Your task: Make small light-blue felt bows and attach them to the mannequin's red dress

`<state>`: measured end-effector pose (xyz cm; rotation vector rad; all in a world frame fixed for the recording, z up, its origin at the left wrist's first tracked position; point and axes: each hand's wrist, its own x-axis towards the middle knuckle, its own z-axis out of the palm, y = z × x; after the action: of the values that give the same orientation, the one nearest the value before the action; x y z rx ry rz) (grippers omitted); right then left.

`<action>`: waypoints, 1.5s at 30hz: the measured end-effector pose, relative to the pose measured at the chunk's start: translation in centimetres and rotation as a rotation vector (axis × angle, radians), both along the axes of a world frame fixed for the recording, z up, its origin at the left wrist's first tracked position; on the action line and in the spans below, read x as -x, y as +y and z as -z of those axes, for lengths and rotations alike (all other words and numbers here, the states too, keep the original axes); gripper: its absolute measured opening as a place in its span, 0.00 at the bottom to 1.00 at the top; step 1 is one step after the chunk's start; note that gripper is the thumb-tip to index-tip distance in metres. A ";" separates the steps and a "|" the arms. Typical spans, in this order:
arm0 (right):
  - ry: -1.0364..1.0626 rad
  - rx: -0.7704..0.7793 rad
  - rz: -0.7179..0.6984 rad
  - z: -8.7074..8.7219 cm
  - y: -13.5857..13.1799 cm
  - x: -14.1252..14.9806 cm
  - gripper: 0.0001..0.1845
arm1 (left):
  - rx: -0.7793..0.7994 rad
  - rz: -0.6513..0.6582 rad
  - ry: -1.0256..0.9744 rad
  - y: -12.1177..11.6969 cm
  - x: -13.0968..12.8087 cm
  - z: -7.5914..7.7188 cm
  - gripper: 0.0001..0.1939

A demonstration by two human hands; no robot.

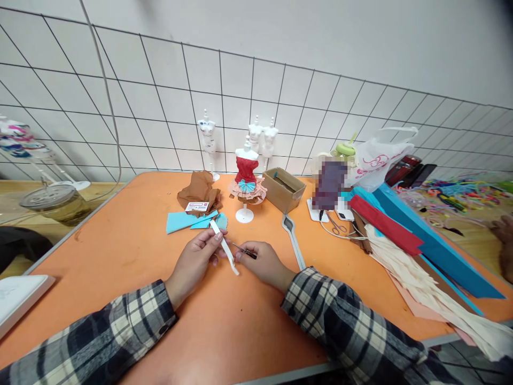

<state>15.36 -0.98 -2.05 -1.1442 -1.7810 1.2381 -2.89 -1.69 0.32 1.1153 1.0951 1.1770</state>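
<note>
Between finger and thumb, my left hand (199, 252) pinches a narrow white strip (226, 250) that slants down to the right. My right hand (266, 262) is closed around a small tool (247, 252) with a dark handle and a thin metal tip pointing at the strip; its exact kind is unclear. Just beyond the hands stands a small white dress form (245, 215) in a red top (246, 170), a blue bow (247, 186) and a layered pink and brown skirt (256, 195). Folded light-blue crepe paper (182, 222) lies beyond my left hand.
Crumpled brown paper (196, 187) and a cardboard box (286, 195) flank the dress form. To the right lie a grey zipper-like strip (294, 243), scissors (337, 226), a red roll (385, 224) and cream paper (417, 278). Another person's hand (503, 240) shows at the right edge.
</note>
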 end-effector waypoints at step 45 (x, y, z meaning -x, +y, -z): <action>0.031 0.098 0.086 -1.2 -1.1 0.2 0.09 | -0.009 0.207 0.099 -0.3 -0.3 -1.2 0.47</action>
<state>15.20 -2.10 -0.87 -1.2367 -1.6469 1.2970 -2.60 -1.97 1.55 1.2729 1.0223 0.9741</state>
